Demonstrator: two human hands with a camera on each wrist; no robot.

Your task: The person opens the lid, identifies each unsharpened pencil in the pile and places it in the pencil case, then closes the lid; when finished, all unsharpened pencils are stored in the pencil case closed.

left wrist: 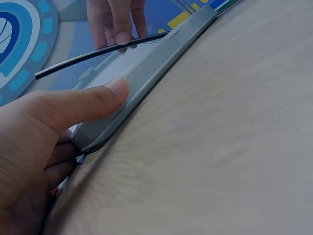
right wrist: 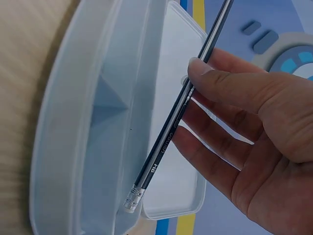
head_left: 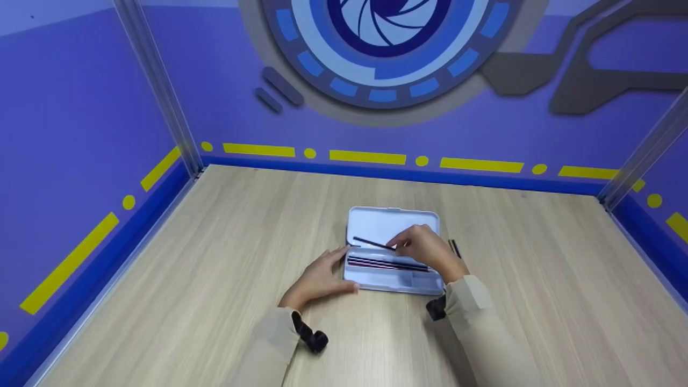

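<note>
Right fingers (right wrist: 208, 154) pinch pencil (right wrist: 168, 129) reading "HB"; left fingers (left wrist: 61, 172) grip case (left wrist: 156, 63).

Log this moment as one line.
right hand: pinches dark pencil above white case | left hand: grips case's left end | lid: open | other pencils: lying in case

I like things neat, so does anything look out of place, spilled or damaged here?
Slightly: dark, pencil-like sticks lie on the table beside the right hand, outside the open case that holds several pencils. I see no spill or damage.
</note>
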